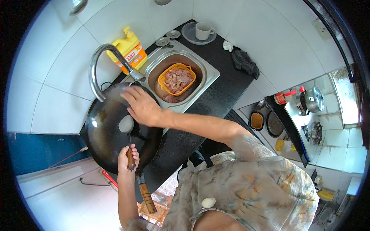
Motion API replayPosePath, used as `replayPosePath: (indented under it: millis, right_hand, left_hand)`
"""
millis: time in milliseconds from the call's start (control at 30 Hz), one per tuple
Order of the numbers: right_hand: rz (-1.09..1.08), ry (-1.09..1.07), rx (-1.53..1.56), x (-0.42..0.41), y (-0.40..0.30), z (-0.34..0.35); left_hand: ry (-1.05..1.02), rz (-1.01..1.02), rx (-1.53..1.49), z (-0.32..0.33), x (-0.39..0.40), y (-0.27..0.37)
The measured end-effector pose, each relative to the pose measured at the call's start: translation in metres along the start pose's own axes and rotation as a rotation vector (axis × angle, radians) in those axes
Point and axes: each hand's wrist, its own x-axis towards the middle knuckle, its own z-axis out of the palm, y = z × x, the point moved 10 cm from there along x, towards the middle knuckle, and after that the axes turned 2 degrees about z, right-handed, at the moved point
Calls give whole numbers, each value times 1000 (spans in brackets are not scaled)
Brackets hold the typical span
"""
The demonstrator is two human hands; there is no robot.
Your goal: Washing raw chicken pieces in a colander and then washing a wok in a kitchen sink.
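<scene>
A steel ladle point(126, 124) with a wooden handle is gripped in my left hand point(127, 160). Its bowl lies over the middle of a large dark wok point(99, 138). Above the wok's far right part is my right hand point(144, 106), blurred, with its fingers extended and nothing visible in it. Whether it touches the wok I cannot tell. The wok's wooden handle point(148, 197) points towards me past the counter edge. A curved chrome faucet point(94, 68) arches over the wok's far side, its body close beyond my right fingertips.
Right of the wok, a steel sink point(212, 75) holds an orange basket point(161, 78) of raw meat pieces point(177, 80). A yellow detergent bottle point(130, 50) stands behind the faucet. A white mug point(203, 31), sink strainers point(162, 41) and a dark cloth point(242, 60) line the black counter point(199, 106).
</scene>
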Motion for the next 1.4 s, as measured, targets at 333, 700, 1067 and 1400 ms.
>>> replayPosePath:
  millis: [333,700,1067,1400]
  right_hand:
    - [159,-386,190,-7,34,97]
    - [-48,107,-174,28,25,43]
    - [-26,-168,-81,16,68,78]
    - [-94,-98,-7,0,38,68]
  left_hand:
    - [5,38,-96,6,-4,-2]
    - [-69,26,-111,14,-11,-8]
    - [-48,63,-17,28,-11,-10]
    - [-89,139,82,31,-15,-2]
